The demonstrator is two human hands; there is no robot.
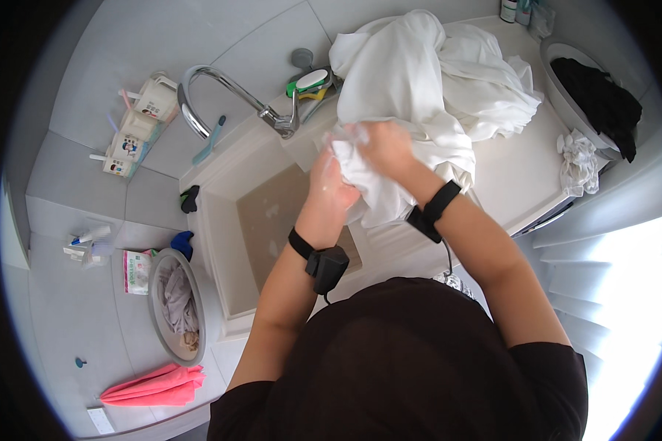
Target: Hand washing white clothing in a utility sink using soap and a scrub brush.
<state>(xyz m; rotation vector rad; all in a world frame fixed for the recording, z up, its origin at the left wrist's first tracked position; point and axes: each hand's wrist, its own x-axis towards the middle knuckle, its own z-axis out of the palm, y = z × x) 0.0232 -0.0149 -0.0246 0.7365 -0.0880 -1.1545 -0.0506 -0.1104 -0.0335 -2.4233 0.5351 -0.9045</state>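
Note:
Both hands grip one sudsy part of a large white cloth point(391, 77) at the near right of the sink basin. My left hand point(331, 182) holds the bunched fabric from the left, with foam on its fingers. Just to the right, my right hand point(383, 146) is closed on the same fabric and is blurred. The rest of the cloth is heaped on the counter beyond and to the right. The sink point(215, 275) holds cloudy water below my left hand. Folds and blur hide some fingertips.
A chrome faucet point(226, 85) arches over the sink's back edge, near a brush point(309, 80) with a green part. A basin of black cloth point(546, 71) stands at right. At left are a basin of greyish laundry point(154, 308), a pink cloth point(154, 386) and wall-mounted cups point(132, 146).

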